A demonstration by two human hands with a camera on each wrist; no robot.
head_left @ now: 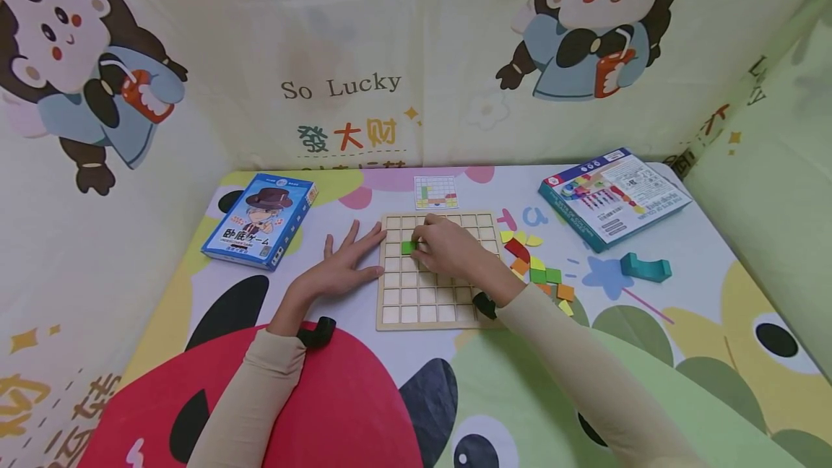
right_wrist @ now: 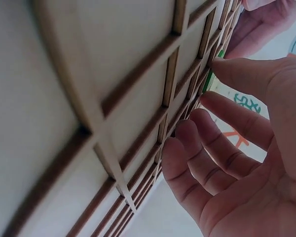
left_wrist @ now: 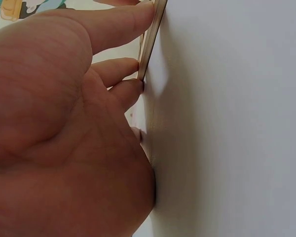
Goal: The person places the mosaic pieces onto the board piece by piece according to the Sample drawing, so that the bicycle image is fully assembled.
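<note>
A wooden grid board (head_left: pixel 425 327) lies flat on the table. My left hand (head_left: pixel 342 269) is spread at its left side, with the thumb and a fingertip touching the board's edge; in the left wrist view, the hand (left_wrist: pixel 64 113) has fingertips against the edge (left_wrist: pixel 152 44). Over the upper part of the grid, my right hand (head_left: pixel 448 245) pinches a green piece (head_left: pixel 407 248) between thumb and index finger. In the right wrist view, green (right_wrist: pixel 208 80) shows between those fingertips of the right hand (right_wrist: pixel 241 143), while the other fingers curl loosely near the grid.
Loose green, orange, yellow and red pieces (head_left: pixel 538 276) lie right of the board. A patterned card (head_left: pixel 436 193) is behind it. A blue box (head_left: pixel 260 221) stands left; a teal-edged box (head_left: pixel 614 197) and a teal block (head_left: pixel 646 267) are at right.
</note>
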